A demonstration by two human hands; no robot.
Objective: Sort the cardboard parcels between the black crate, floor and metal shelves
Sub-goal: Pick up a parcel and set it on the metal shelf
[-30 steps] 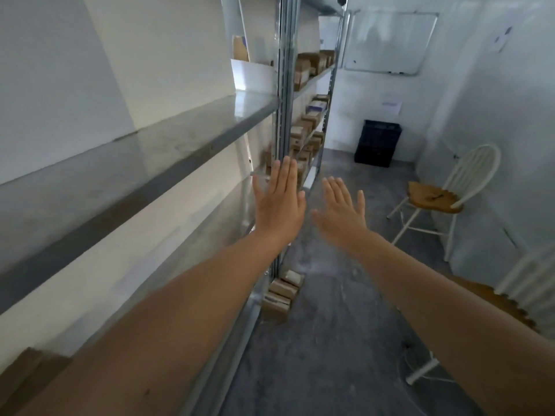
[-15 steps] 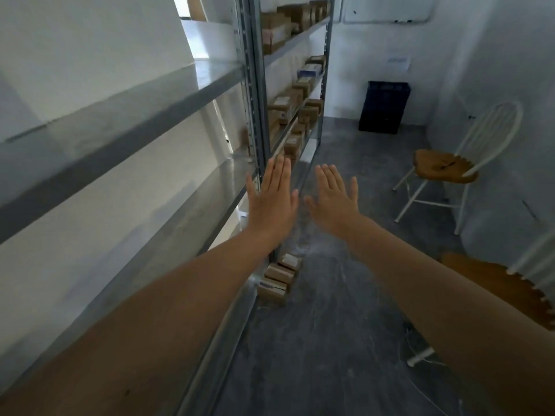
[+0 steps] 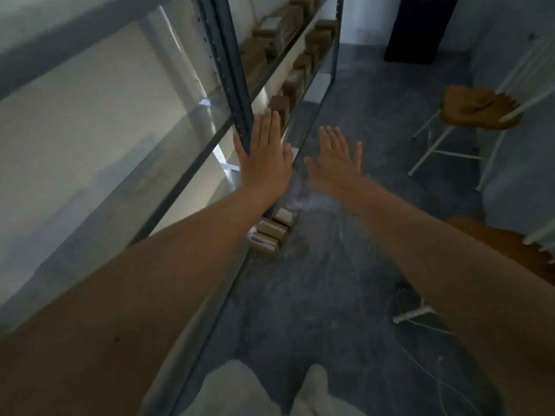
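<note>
Both arms reach forward, palms down, fingers straight. My left hand (image 3: pixel 264 154) is held out flat in front of the grey shelf upright (image 3: pixel 231 73); whether it touches the post I cannot tell. My right hand (image 3: pixel 336 157) hovers flat over the floor and holds nothing. Three small cardboard parcels (image 3: pixel 271 232) lie in a row on the floor at the foot of the metal shelves (image 3: pixel 168 163). Several more parcels (image 3: pixel 294 73) line the farther shelves. The black crate (image 3: pixel 420 25) stands against the back wall.
A white chair with a wooden seat (image 3: pixel 477 109) stands at the right, and a second wooden seat (image 3: pixel 510 244) juts in at the right edge. A thin white cord (image 3: pixel 432 373) trails over the grey floor. My light trousers (image 3: pixel 270 391) show at the bottom.
The view has tilted down toward the floor, and the shelves and crate have slid up the frame. Both hands stay flat and held out in front.
</note>
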